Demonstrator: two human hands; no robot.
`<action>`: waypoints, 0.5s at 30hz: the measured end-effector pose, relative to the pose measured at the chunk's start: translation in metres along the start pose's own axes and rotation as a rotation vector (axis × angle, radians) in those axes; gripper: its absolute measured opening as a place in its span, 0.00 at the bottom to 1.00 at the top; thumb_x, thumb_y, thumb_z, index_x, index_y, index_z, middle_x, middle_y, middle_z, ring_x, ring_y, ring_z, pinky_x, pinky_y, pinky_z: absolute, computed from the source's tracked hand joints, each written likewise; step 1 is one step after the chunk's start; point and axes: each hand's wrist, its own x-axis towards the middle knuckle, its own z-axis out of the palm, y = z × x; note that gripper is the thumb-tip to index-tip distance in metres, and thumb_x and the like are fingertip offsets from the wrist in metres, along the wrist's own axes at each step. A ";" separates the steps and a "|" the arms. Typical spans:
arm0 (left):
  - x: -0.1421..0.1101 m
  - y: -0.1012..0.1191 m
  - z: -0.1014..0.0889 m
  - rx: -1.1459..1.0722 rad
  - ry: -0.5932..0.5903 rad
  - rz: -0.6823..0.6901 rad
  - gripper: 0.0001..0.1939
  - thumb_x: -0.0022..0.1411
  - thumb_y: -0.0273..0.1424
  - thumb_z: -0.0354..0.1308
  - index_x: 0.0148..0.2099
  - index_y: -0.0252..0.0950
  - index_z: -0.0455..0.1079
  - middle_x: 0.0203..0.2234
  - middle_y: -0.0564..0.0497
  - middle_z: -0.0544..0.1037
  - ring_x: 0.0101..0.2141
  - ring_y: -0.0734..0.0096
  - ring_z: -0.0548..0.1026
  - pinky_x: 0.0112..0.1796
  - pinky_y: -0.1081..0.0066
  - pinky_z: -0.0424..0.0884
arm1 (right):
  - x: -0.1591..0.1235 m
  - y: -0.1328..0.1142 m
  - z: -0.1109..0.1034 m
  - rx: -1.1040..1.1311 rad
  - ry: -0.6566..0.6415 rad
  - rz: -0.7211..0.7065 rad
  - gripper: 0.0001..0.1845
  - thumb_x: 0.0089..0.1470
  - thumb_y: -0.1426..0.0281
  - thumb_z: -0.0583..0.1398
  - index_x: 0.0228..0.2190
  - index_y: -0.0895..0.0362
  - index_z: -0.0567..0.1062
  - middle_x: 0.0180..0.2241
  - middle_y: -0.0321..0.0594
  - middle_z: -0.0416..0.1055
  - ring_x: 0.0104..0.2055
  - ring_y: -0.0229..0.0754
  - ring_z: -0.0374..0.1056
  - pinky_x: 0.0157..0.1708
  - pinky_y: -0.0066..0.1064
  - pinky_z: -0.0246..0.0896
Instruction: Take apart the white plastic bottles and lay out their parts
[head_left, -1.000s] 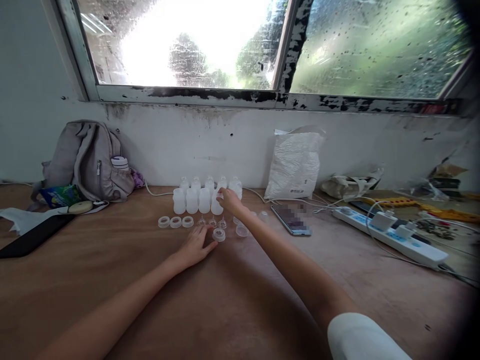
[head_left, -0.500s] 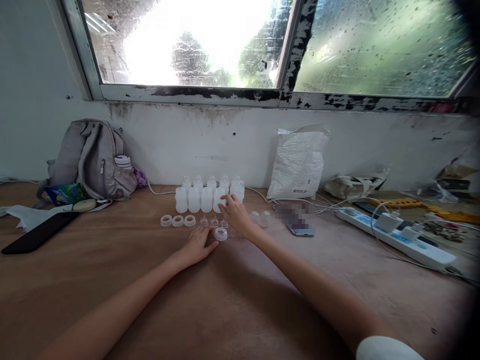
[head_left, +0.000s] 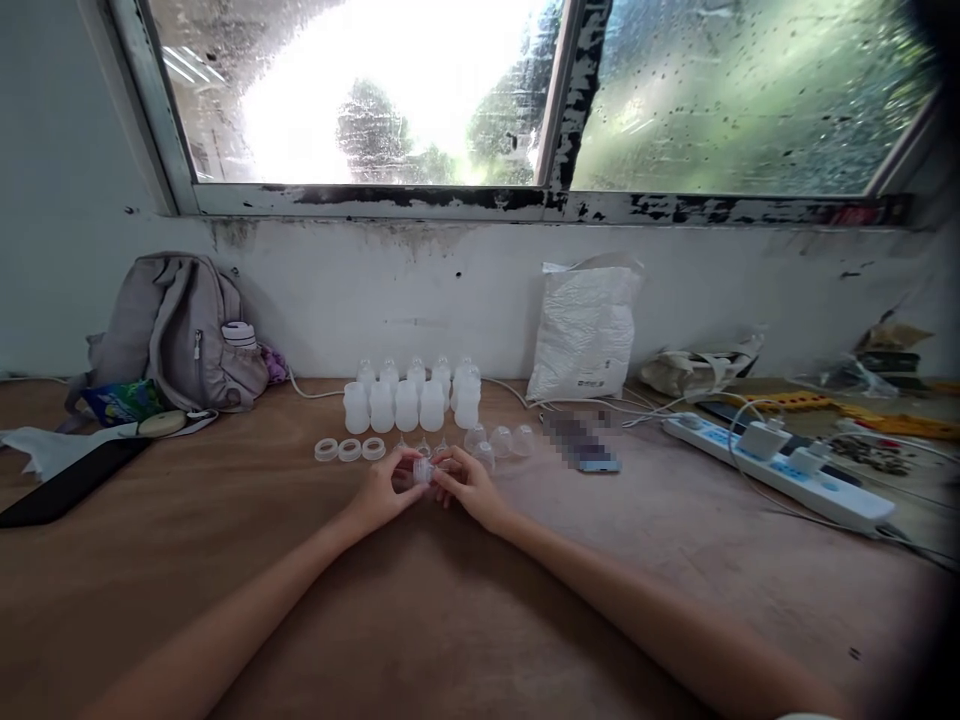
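Our right hand [head_left: 474,490] is dropping back from the white bottles [head_left: 406,406] to join our left hand [head_left: 380,492] at the small clear ring [head_left: 422,471], so we're now handling one piece from both sides. Each grip is pinching it by the fingertips, and we're keeping it low over the desk [head_left: 360,630], just in front of the bottles.

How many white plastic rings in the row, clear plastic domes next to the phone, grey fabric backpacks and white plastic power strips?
White plastic rings: 3
Clear plastic domes: 4
Grey fabric backpack: 1
White plastic power strip: 1
Total: 9
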 end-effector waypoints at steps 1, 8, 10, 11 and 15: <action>0.000 0.001 0.000 0.011 0.029 0.018 0.13 0.51 0.30 0.56 0.42 0.37 0.64 0.38 0.48 0.70 0.39 0.69 0.70 0.40 0.67 0.69 | 0.001 0.000 0.001 0.066 -0.014 0.020 0.15 0.46 0.61 0.58 0.33 0.57 0.63 0.20 0.31 0.65 0.19 0.33 0.63 0.16 0.23 0.59; 0.000 -0.005 0.001 -0.199 -0.008 -0.038 0.19 0.51 0.31 0.58 0.46 0.36 0.60 0.43 0.45 0.68 0.42 0.67 0.70 0.42 0.65 0.69 | 0.001 -0.001 0.001 0.296 -0.018 0.098 0.15 0.41 0.63 0.62 0.30 0.57 0.65 0.20 0.31 0.66 0.20 0.34 0.65 0.18 0.24 0.61; 0.002 -0.006 0.001 -0.277 -0.036 -0.095 0.20 0.50 0.32 0.59 0.45 0.35 0.60 0.42 0.45 0.70 0.42 0.66 0.70 0.43 0.64 0.68 | 0.001 -0.002 0.000 0.357 -0.006 0.130 0.15 0.40 0.64 0.62 0.30 0.57 0.65 0.21 0.32 0.67 0.20 0.34 0.65 0.19 0.25 0.62; 0.003 -0.007 0.001 -0.310 -0.050 -0.120 0.20 0.49 0.33 0.59 0.44 0.34 0.61 0.41 0.45 0.71 0.41 0.66 0.71 0.43 0.64 0.68 | 0.002 -0.002 -0.001 0.381 -0.005 0.143 0.15 0.40 0.64 0.62 0.30 0.57 0.66 0.21 0.33 0.67 0.20 0.34 0.66 0.19 0.25 0.62; 0.005 -0.006 -0.001 -0.388 -0.084 -0.211 0.21 0.46 0.34 0.62 0.42 0.33 0.62 0.35 0.46 0.73 0.36 0.67 0.73 0.40 0.64 0.69 | 0.002 -0.004 -0.002 0.399 -0.005 0.165 0.13 0.41 0.65 0.61 0.30 0.58 0.66 0.20 0.33 0.67 0.20 0.34 0.65 0.19 0.25 0.62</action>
